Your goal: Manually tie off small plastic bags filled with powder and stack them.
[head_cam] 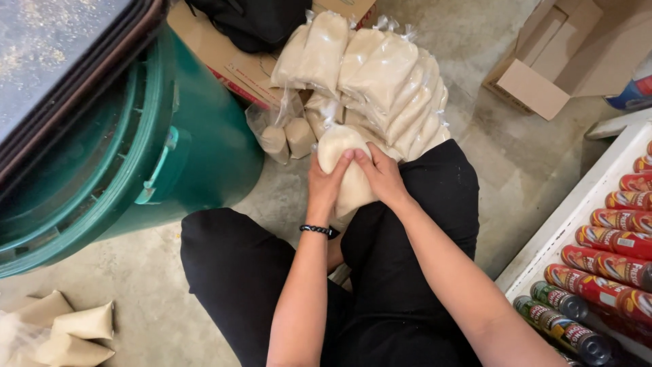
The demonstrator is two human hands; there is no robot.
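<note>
Head view, seated position on concrete floor point(156, 285). Clear plastic bag point(343, 170) filled with pale powder or fine grain, held upright between the knees, just in front of a stacked pile of filled bags point(380, 75) of the same kind, touching or nearly touching the nearest of them. Two smaller filled bags point(285, 139) at the pile's left edge. Large green bin point(197, 149) at left, tilted, interior largely hidden under a dark lid or tray point(75, 68); contents not discernible. Brown cardboard box point(543, 75) at upper right, open, inside not visible. White shelf point(577, 217) at right, carrying rows of red and green cylindrical cans point(611, 245) lying on their sides. Folded paper bags point(68, 329) at lower left.

Left hand point(326, 187) and right hand point(380, 173) both wrapped over the top of the held bag, thumbs meeting at its crown, fingers curled down its sides; each grip pressed closed against the plastic. Black beaded bracelet point(318, 231) on left wrist. Forearms converging from below, elbows apart.
</note>
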